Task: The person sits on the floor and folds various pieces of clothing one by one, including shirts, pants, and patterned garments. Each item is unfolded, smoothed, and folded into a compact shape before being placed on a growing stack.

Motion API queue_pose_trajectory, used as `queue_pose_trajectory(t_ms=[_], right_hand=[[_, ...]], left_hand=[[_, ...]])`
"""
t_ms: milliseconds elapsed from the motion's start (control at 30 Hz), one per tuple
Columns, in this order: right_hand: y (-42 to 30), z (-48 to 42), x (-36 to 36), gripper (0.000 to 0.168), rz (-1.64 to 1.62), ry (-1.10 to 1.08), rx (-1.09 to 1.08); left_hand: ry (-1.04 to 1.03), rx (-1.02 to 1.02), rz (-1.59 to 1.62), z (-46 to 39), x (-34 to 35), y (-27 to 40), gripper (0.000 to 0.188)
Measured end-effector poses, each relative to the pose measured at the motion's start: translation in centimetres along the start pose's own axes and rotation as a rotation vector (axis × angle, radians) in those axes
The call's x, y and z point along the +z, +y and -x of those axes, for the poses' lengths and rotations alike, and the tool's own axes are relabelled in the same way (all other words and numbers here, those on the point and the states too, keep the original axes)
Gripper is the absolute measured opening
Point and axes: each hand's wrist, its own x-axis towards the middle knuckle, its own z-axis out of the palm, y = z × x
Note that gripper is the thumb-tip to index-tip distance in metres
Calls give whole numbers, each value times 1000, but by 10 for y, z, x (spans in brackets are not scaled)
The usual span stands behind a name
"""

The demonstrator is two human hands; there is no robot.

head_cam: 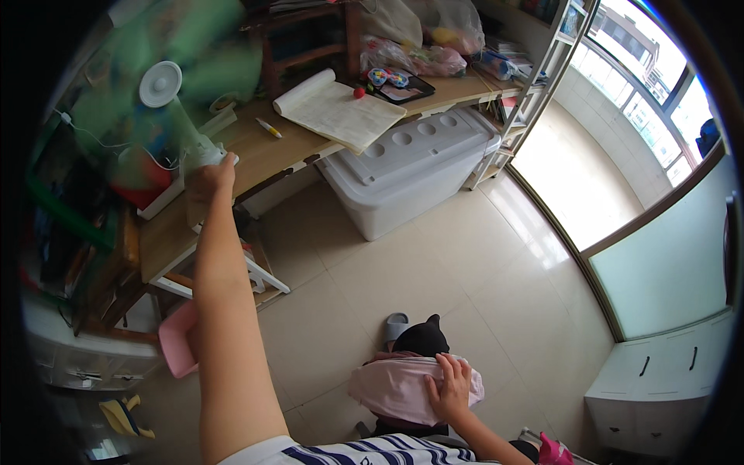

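Observation:
At the end of my outstretched left arm, my left hand point(214, 177) grips the base of a white electric fan point(161, 84). The fan's green blades are blurred by motion, and most of the fingers are hidden behind the hand. Close to my body, my right hand point(452, 385) lies over a bundle of pale pink cloth point(398, 386), its fingers on the upper edge. Just beyond the bundle a black cloth-like thing with a pointed tip point(421, 339) shows. A grey slipper point(397, 325) is partly visible on the floor.
A wooden desk point(247, 136) bears a paper roll point(343, 110), a marker point(268, 128) and plastic bags point(453, 32). Beneath its edge stands a white lidded storage box point(401, 180). A pink basin point(176, 343) sits left of my arm; a white cabinet point(657, 366) stands right.

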Motion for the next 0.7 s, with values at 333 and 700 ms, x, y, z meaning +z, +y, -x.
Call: queue_pose_trajectory(t_ms=[333, 700], right_hand=[[9, 4, -4, 50, 5, 22, 27], [18, 12, -10, 50, 4, 59, 72]], left_hand=[[-44, 84, -22, 0, 0, -8, 90], [-49, 132, -115, 3, -17, -7, 84]])
